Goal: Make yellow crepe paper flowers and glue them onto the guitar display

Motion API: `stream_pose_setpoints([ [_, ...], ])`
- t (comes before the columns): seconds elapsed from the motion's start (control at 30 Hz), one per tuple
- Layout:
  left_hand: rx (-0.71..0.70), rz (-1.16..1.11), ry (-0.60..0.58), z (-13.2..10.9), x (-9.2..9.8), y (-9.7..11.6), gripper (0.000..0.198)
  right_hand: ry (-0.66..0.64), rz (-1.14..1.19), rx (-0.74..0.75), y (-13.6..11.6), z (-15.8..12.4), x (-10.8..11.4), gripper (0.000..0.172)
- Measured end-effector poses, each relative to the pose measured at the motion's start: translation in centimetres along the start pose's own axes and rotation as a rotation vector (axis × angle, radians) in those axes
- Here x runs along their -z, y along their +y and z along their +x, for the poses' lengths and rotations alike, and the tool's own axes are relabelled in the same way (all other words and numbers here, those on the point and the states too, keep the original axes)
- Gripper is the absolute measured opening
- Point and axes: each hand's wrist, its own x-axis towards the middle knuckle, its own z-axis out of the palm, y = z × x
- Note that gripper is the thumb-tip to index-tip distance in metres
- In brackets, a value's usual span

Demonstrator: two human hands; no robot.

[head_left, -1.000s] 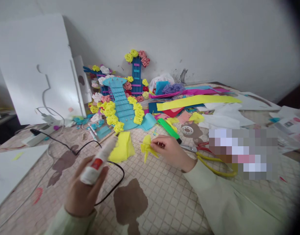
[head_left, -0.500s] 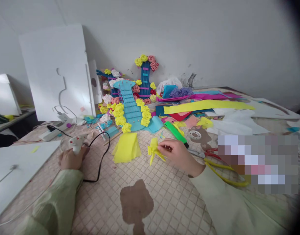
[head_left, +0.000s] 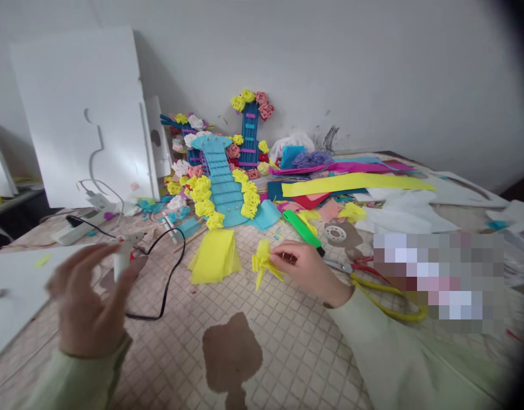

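My left hand (head_left: 93, 296) is raised at the left with fingers and thumb spread, holding nothing. Just behind it is a white hot glue gun (head_left: 123, 259), partly hidden by the fingers. Between the fingertips of my right hand (head_left: 302, 267) is a small yellow crepe paper flower (head_left: 262, 257) with loose strips hanging down. A folded stack of yellow crepe paper (head_left: 215, 259) lies on the table between the two hands. Beyond it leans a light blue guitar-shaped piece (head_left: 224, 185) edged with yellow paper flowers.
A green utility knife (head_left: 302, 230), scissors (head_left: 390, 290) and a white ring (head_left: 335, 233) lie near my right hand. Coloured paper strips (head_left: 356, 183) spread at the back right. A black cord (head_left: 170, 273) loops by the glue gun; a white board (head_left: 78, 125) stands behind.
My left hand has let go of the glue gun and moved left and nearer to me, its fingers opening. My right hand still pinches the yellow flower. The view has shifted slightly.
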Motion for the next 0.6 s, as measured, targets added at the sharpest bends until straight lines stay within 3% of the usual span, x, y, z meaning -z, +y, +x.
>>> stream_pose_setpoints([
  [0.07,-0.108,-0.212,-0.150,-0.7,-0.8,3.9,0.028,-0.007,-0.002,0.010,0.0,0.0,0.0,0.016],
  [0.13,-0.101,-0.416,-0.460,-1.4,-2.5,7.2,0.026,-0.013,0.000,0.017,-0.1,0.0,0.1,0.016],
  [0.27,0.139,-0.675,-0.754,-2.0,-7.5,11.1,0.041,-0.009,0.029,0.030,0.0,0.1,0.3,0.014],
  [0.4,0.276,-1.028,-0.853,-2.1,-10.7,12.0,0.029,-0.019,0.058,0.024,0.1,0.1,0.4,0.015],
  [0.6,0.346,-1.282,-0.864,-2.5,-11.1,11.8,0.020,-0.046,0.112,0.004,0.2,0.1,0.3,0.015],
])
